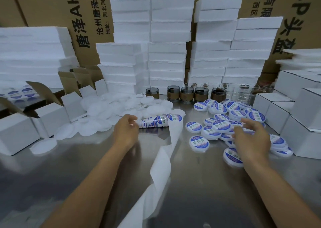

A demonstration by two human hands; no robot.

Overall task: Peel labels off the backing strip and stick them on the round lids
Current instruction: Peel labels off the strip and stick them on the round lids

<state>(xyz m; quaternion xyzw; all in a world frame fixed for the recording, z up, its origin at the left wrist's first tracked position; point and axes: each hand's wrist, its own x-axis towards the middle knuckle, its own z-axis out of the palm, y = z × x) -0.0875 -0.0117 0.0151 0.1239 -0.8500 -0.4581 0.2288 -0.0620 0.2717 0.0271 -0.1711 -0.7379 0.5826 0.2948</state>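
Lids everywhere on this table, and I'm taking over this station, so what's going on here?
A person is labelling round lids at a steel table. Their left hand grips the label roll, with the emptied backing strip trailing toward them. Their right hand is spread open over the heap of labelled lids on the right. A pile of plain white lids lies at the left, not yet labelled.

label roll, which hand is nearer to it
Left. The left hand grips the label roll at its left end. The right hand is off to the roll's right, fingers spread over the labelled lids.
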